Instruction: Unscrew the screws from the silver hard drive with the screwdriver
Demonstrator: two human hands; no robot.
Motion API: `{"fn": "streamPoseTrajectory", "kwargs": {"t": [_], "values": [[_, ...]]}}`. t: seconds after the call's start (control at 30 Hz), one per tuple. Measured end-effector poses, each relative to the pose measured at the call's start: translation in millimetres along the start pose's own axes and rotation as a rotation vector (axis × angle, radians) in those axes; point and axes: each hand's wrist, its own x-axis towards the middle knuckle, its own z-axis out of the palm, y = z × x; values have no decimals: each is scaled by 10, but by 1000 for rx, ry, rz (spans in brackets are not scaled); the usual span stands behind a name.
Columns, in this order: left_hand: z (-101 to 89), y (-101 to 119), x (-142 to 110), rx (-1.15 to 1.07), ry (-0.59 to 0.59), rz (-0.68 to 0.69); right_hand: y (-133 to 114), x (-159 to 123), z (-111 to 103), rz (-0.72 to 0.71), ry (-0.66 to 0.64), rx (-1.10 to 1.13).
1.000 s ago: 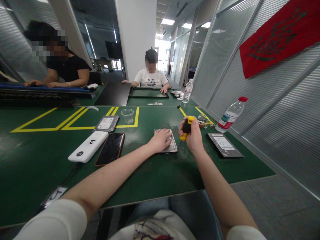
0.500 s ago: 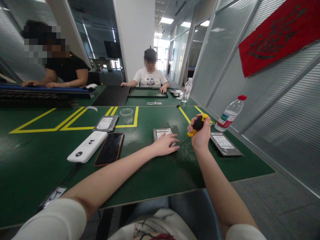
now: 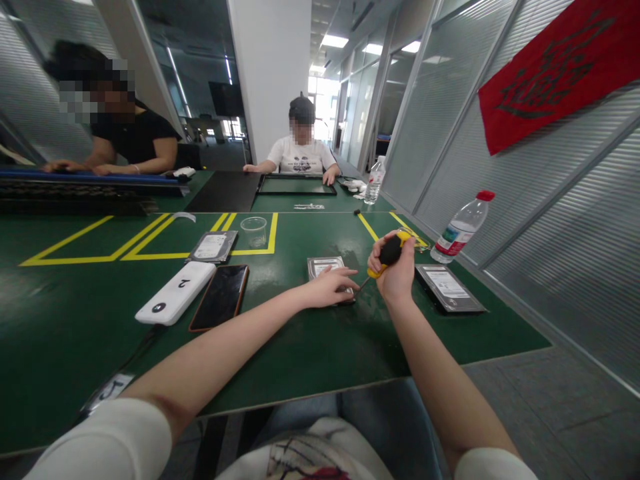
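Observation:
My right hand point(image 3: 396, 273) is closed around a yellow-and-black screwdriver point(image 3: 391, 252), whose thin shaft slants down to the left. The shaft's tip is close to the fingers of my left hand point(image 3: 331, 287), at the right edge of a silver hard drive point(image 3: 320, 265). That drive lies flat on the green table point(image 3: 320, 353). My left hand rests palm down over it with the fingers stretched out and apart, covering much of its near part. Whether the tip touches the drive or a screw is too small to tell.
To the right are another hard drive point(image 3: 449, 288) and a water bottle point(image 3: 463, 227). Leftward lie a third drive point(image 3: 213, 247), a phone point(image 3: 220, 298), a white power bank point(image 3: 175, 293) and a clear plastic cup point(image 3: 254, 233). Two people sit across the table, one behind a black frame point(image 3: 297, 193).
My right hand has moved a little to the left with the screwdriver, bringing it nearer my left hand. The left hand has shifted only slightly on the drive.

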Motion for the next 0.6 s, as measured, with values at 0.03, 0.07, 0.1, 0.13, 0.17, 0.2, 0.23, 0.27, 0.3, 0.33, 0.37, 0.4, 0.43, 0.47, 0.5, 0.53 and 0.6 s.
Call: {"fn": "streamPoseTrajectory", "kwargs": {"t": [0.03,0.07,0.1,0.13,0.17,0.2,0.23,0.27,0.3,0.33,0.37,0.4,0.43,0.47,0.5,0.53,0.6], "values": [[-6,-26,1,-43,10,11,9,-15,7,6,-15,-6],[-10,-48,3,-84,22,19,17,-31,13,8,-31,-18],[-12,-63,3,-121,34,26,23,-47,20,7,-49,-34],[-11,-72,4,-150,47,33,28,-60,26,5,-66,-51],[-9,-76,3,-170,58,40,31,-71,30,2,-83,-68],[-6,-75,2,-181,65,45,33,-78,34,-1,-98,-83],[-5,-69,1,-186,67,47,35,-83,36,-5,-110,-93],[-5,-60,-2,-188,63,45,38,-86,36,-8,-120,-99],[-6,-49,-5,-189,56,39,41,-88,36,-11,-128,-103],[-11,-35,-9,-191,48,30,45,-90,34,-14,-136,-105],[-17,-22,-14,-193,42,20,50,-93,32,-19,-147,-107],[-25,-9,-20,-195,38,11,54,-97,31,-26,-161,-109],[-34,3,-25,-197,38,5,57,-103,31,-34,-176,-114],[-43,13,-31,-198,40,4,59,-111,31,-45,-184,-123],[-51,20,-36,-198,43,6,57,-118,33,-58,-187,-137],[-58,24,-40,-195,45,12,51,-125,36,-75,-184,-161],[-65,24,-45,-179,40,18,32,-133,44,-101,-181,-238]]}}
